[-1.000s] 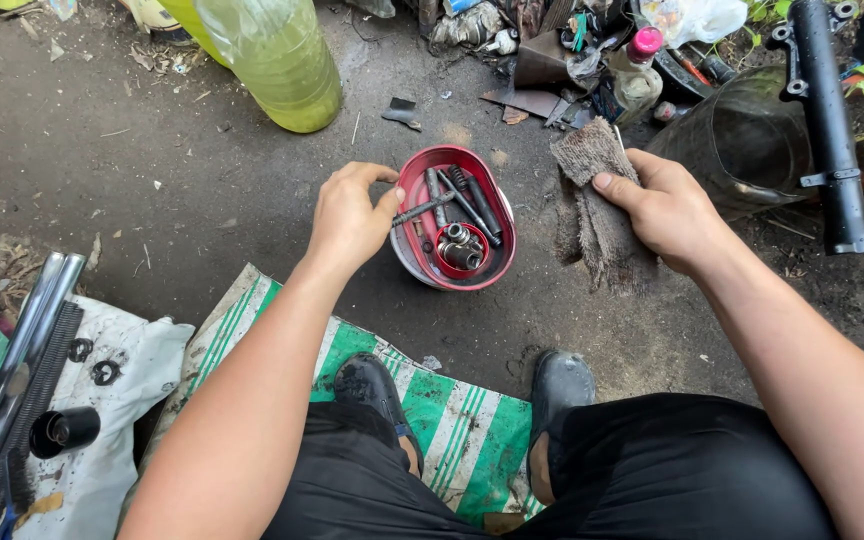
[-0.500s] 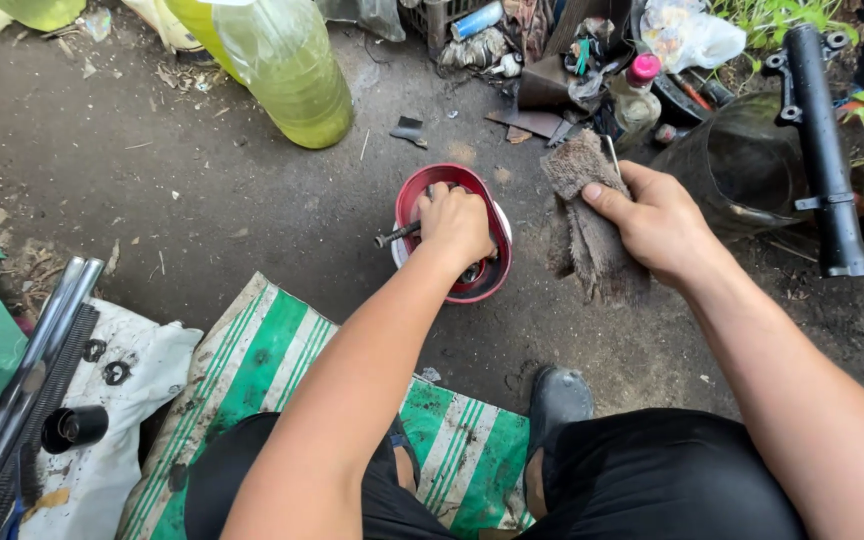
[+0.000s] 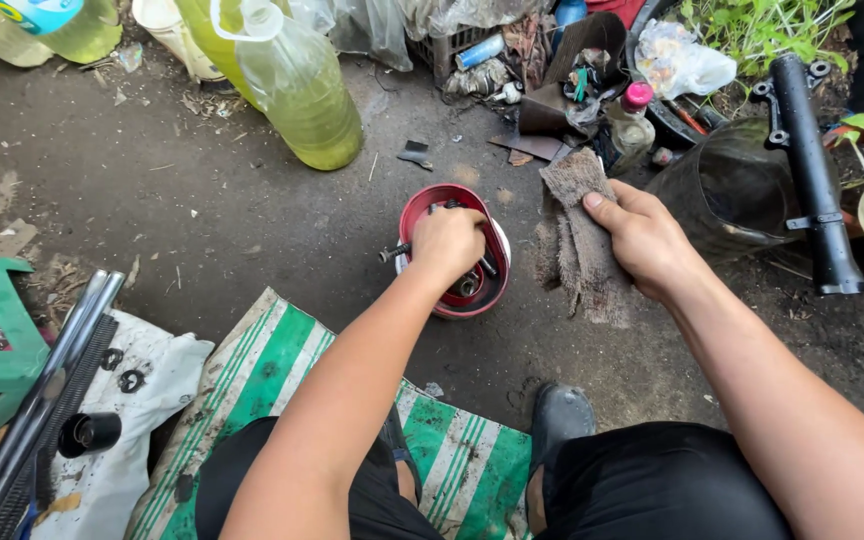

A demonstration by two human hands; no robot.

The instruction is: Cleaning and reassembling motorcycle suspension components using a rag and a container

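The person's left hand (image 3: 449,243) reaches down into a round red metal bowl (image 3: 422,207) on the dark concrete ground, its fingers curled closed around some of the dark metal bolts (image 3: 393,252) lying inside; exactly which piece it grips is hidden under the knuckles. One bolt end sticks out over the rim just left of that hand.

The right hand (image 3: 642,238) sits a little to the right of the bowl, thumb pressed down against the fingers to pinch a frayed, dirty grey rag (image 3: 580,240), which hangs from the hand to the ground.

Beyond the left hand stands a large clear plastic bottle of yellow liquid (image 3: 297,85). Right of the right hand lies a black metal fork tube (image 3: 810,165). Nearer the person, a green-and-white striped woven sack (image 3: 282,375) is spread beneath the left forearm.
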